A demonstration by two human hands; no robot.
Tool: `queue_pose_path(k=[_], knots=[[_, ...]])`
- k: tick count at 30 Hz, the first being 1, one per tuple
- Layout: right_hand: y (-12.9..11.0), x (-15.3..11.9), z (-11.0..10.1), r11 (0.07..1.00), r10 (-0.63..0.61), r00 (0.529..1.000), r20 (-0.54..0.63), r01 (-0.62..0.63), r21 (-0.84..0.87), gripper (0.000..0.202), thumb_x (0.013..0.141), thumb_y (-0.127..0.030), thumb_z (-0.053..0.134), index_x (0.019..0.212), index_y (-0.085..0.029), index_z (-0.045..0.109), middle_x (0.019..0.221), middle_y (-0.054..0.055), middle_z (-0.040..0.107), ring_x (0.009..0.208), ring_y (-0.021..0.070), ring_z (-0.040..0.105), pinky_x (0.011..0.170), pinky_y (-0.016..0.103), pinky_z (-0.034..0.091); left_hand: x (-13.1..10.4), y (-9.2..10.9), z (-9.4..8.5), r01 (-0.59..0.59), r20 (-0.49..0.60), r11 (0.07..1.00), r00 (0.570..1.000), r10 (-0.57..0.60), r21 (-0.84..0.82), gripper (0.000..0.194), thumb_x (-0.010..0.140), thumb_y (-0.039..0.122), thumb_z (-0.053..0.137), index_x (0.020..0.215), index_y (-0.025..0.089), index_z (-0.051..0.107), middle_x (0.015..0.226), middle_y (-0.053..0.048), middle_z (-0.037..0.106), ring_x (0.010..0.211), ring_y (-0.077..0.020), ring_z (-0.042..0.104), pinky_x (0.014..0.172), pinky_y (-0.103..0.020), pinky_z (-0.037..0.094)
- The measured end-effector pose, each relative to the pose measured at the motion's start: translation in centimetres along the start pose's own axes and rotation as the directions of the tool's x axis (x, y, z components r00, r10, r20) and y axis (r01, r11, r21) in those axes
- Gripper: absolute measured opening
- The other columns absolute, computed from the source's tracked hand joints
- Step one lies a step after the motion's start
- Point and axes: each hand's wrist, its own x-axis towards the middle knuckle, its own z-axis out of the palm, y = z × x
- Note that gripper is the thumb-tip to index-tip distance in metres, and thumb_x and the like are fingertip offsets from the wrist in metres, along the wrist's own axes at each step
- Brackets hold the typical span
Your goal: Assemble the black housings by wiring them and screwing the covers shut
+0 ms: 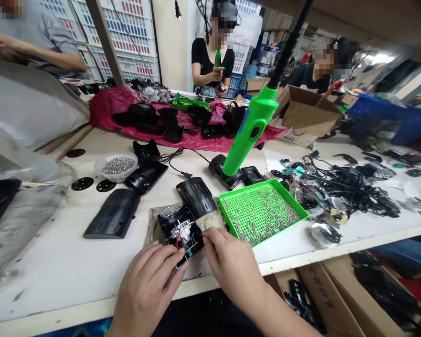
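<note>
An opened black device housing (178,229) lies at the table's near edge, with red and blue wires and a metal part showing inside. My left hand (150,276) grips its near left edge, fingertips at the wires and thumb below. At the right edge of the housing, my right hand (231,262) is closed in a pinch; its fingers hide what is between them. Touching the housing's far side is a slotted black cover (196,196). To the right sits a green tray (303,214) of small screws. A green electric screwdriver (249,131) hangs above, its tip over a black part.
At the left are a black shell (112,214), a tub of small metal pieces (116,174) and black discs (82,183). Tangled cables (358,187) cover the right side. Pink plastic (105,110) with black parts lies behind. Co-workers sit across the table.
</note>
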Motion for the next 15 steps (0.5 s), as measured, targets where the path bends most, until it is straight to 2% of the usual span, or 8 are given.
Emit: queue_pose_path(k=[2,7,9,12,15], knots=[[-0.3,1.4,-0.2,0.993,0.029,0.994,0.107,-0.016,-0.119,0.016,0.092,-0.013,0.045,0.092,-0.018,0.06,0.077,0.007,0.073,0.062,0.0211,0.071,0.047,0.026,0.04,0.1,0.2,0.2,0.007,0.006,1.0,1.0,-0.007,-0.005,0.02,0.083,0.011,0.065,0.101,0.017,0.061,0.089,-0.005,0.069,0.085,-0.0204,0.064,0.086,-0.037,0.05],[-1.0,2.8,-0.7,0.978,0.006,0.98,0.198,0.035,-0.204,0.017,0.084,-0.002,0.049,0.087,-0.013,0.062,0.066,0.011,0.071,0.057,0.0239,0.071,0.043,0.026,0.037,0.5,0.6,0.6,0.029,0.016,1.0,0.999,-0.029,-0.007,0.011,0.086,0.014,0.06,0.095,0.019,0.06,0.086,-0.004,0.067,0.081,-0.0204,0.063,0.076,-0.035,0.051],[-1.2,2.0,-0.7,0.973,-0.011,0.973,0.23,0.063,-0.222,0.021,0.081,0.0,0.051,0.093,-0.011,0.064,0.071,0.012,0.072,0.057,0.0232,0.07,0.042,0.026,0.039,0.8,0.8,0.6,0.046,0.031,0.999,0.999,-0.045,-0.027,0.01,0.087,0.014,0.058,0.095,0.019,0.059,0.085,-0.004,0.066,0.079,-0.02,0.062,0.073,-0.035,0.051],[-0.9,-0.2,-0.3,0.976,-0.019,0.972,0.233,0.068,-0.207,0.039,0.083,-0.005,0.054,0.122,-0.007,0.057,0.087,0.013,0.073,0.059,0.0233,0.071,0.043,0.028,0.047,1.1,0.8,0.7,0.058,0.047,0.997,0.997,-0.055,-0.053,0.007,0.089,0.018,0.057,0.095,0.02,0.057,0.084,-0.003,0.065,0.077,-0.0196,0.061,0.069,-0.034,0.05],[-0.2,-2.7,0.7,0.995,-0.021,0.993,0.114,0.032,-0.098,0.052,0.086,-0.013,0.052,0.138,-0.006,0.043,0.099,0.014,0.072,0.066,0.0239,0.072,0.052,0.032,0.055,0.8,0.5,1.0,0.061,0.061,0.996,0.997,-0.057,-0.063,0.008,0.088,0.021,0.058,0.096,0.021,0.057,0.084,-0.003,0.065,0.078,-0.0196,0.062,0.07,-0.033,0.05]])
